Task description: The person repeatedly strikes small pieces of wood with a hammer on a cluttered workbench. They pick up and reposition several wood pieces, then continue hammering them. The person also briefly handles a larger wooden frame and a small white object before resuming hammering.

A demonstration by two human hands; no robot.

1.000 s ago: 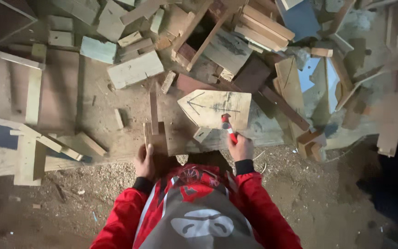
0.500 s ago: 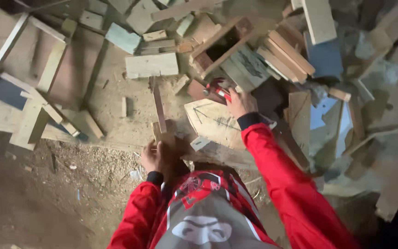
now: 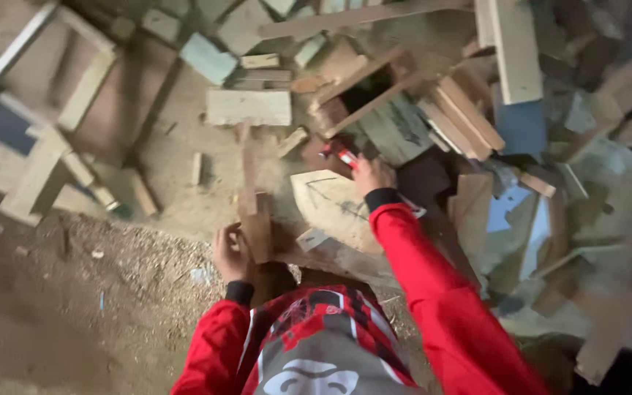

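- Wood scrap is everywhere: the pile of offcuts (image 3: pixel 469 124) fills the upper right of our view, a loose heap of rough planks, blocks and slats in pale, brown and blue-painted tones, lying at all angles.
- Sawdust and fine shavings cover the dirt floor (image 3: pixel 60 292) at lower left, giving it a gritty, crumbly look.
- The pale marked board (image 3: pixel 330 201) lies flat in front of us, pointed at one end like a wedge; dark drawn lines already cross its smooth face, so we judge the marking to be at least partly done. No cut along those lines shows.
- The narrow upright stick (image 3: pixel 251 197) is a thin brown strip of rough wood, standing just left of the marked board.
- Our right hand (image 3: pixel 371 175) is stretched out past the far edge of the marked board, toward the pile, closed around the red marker.
- Our left hand (image 3: pixel 230 252) is curled around the lower end of the upright stick, holding it steady near our knees.
- The red marker (image 3: pixel 341 155) is small, smooth and cylindrical, with a lighter band; it points away from us, just clear of the board's lines.
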